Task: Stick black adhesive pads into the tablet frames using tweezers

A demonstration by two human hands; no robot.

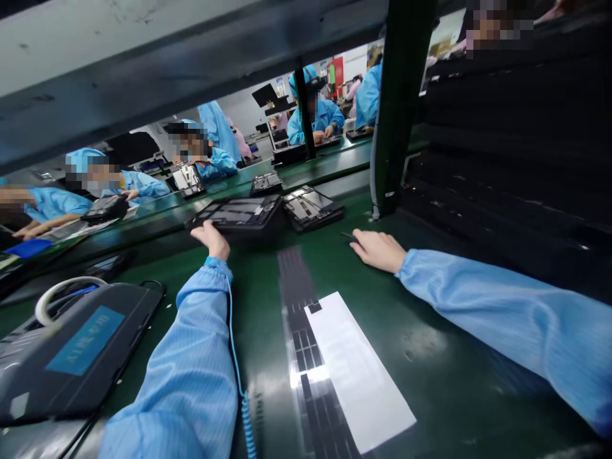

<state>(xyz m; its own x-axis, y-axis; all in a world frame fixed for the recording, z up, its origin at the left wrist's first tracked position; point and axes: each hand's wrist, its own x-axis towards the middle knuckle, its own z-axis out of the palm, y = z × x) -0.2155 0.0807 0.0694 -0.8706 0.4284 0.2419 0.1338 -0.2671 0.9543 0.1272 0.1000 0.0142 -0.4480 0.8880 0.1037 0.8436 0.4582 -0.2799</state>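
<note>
Toward the upper middle of the frame, my left hand grips the near left edge of a flat black unit, thumb over the rim. The unit looks tilted, with dark shadow below it; I cannot tell whether its far edge rests on anything. Right of centre, my right hand is low over the green bench, fingers closed on a thin dark tool whose tip points left; what kind of tool, I cannot make out.

I judge the step in hand to be handling the unit with my left while my right has the tool ready, its tip well apart from the unit. The next move calls for a level, steady left grip and for clearance from the second black unit, just beside it on the right.

As for what holds what: both units are shallow housings with grey panels and dark strips set in them. At the lower left, a dark case with a blue label has a pale loop by its top; its inside is hidden from me. At the lower middle, a white sheet partly overlaps a dark gridded strip.
</note>
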